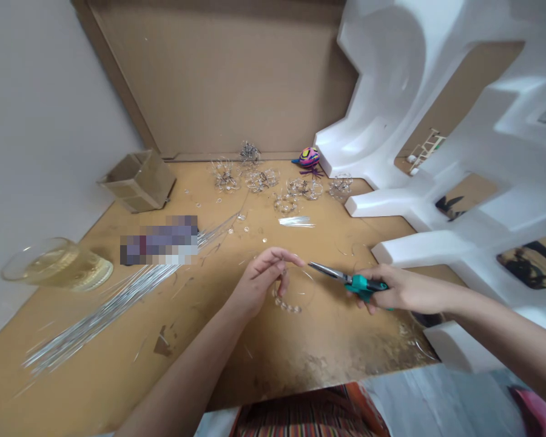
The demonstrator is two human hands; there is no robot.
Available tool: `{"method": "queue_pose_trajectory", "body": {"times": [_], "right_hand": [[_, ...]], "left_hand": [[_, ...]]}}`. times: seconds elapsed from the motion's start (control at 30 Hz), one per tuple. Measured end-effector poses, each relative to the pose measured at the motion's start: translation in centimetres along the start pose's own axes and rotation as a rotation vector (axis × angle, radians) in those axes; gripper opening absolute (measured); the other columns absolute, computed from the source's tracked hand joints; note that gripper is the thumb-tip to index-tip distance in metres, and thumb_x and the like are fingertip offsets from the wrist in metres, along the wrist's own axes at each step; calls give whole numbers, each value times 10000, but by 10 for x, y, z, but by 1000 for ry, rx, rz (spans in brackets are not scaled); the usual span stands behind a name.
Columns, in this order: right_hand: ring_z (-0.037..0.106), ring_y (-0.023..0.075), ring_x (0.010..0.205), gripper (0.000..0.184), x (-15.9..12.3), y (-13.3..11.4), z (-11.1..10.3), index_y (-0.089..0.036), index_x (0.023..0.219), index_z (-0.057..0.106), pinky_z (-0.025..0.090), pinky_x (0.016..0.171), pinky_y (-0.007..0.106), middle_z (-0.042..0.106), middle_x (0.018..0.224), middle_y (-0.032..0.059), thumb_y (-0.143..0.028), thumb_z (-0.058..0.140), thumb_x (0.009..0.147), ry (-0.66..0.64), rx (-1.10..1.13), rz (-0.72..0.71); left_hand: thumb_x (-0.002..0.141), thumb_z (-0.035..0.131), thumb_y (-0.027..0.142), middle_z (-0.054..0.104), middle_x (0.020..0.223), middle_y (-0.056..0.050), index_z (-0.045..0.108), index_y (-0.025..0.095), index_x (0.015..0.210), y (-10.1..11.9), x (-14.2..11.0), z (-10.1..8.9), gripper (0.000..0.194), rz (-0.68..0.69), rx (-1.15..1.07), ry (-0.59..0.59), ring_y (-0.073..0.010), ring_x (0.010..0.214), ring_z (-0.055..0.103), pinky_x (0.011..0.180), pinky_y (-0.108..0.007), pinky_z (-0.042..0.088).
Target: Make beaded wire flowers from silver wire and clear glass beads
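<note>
Two bare hands shown at 6 o'clock, teal-handled steel scissors (359, 285) gripped by right hand (407, 290), thin clear-beaded wire loop (286, 301) held by left hand (259, 282)

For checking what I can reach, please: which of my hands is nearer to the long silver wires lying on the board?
The left hand is nearer, to the right of the silver wires and not touching them. The right hand, gripping teal-handled scissors, is farther right, beyond the left hand.
</note>
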State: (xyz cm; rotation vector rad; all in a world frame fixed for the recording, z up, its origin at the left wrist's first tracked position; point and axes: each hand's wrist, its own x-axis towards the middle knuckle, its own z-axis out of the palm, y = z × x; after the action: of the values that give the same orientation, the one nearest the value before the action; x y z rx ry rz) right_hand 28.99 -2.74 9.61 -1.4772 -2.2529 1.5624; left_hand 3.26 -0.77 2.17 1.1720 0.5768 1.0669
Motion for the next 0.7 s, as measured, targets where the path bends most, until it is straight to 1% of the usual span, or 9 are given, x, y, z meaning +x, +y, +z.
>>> {"method": "queue_pose_trajectory", "body": {"times": [0.07,0.2,0.37,0.43,0.53,0.63,0.7], "right_hand": [[564,156,683,212,0,4,0,-162,882,592,411,620,254,618,762,22,-164,476,705,28,48,11],[534,141,631,185,6,9,4,-156,888,551,398,581,255,578,717,16,-216,515,717,165,157,48],[491,101,546,202,24,1,17,-151,880,509,372,535,244,534,699,-1,-260,548,714,287,401,3],[483,93,545,201,33,-6,24,-151,866,505,371,545,242,528,695,-6,-247,564,700,305,463,-28],[470,89,561,188,43,-17,35,-154,830,505,372,553,238,525,706,-10,-229,584,677,299,506,-74],[448,87,568,179,49,-22,42,-156,805,512,365,554,232,514,684,-21,-225,598,664,308,476,-82],[443,88,578,175,51,-22,44,-159,805,516,363,567,230,505,665,-30,-223,600,665,316,456,-93]], "left_hand": [[839,472,215,640,971,-54,560,177,911,1,0,1,120,-3,-10,-1,-41,446,459,440,-197,357],[841,473,218,641,977,-65,566,171,913,1,-1,1,127,-1,-16,-14,-43,452,461,450,-200,376],[849,464,217,633,991,-56,554,181,929,0,-1,3,126,-16,-8,-55,-52,467,507,461,-204,397],[849,465,224,630,995,-65,552,175,930,-1,-1,4,129,-14,2,-85,-58,468,522,468,-211,411],[854,457,235,626,995,-82,555,162,939,-1,-2,5,149,5,36,-119,-66,481,538,489,-226,435],[865,438,243,621,993,-84,558,160,950,0,-2,6,170,17,79,-143,-71,493,543,504,-235,444],[868,431,249,616,1005,-85,562,162,948,1,-2,7,177,12,104,-156,-75,508,549,524,-242,451]]}}
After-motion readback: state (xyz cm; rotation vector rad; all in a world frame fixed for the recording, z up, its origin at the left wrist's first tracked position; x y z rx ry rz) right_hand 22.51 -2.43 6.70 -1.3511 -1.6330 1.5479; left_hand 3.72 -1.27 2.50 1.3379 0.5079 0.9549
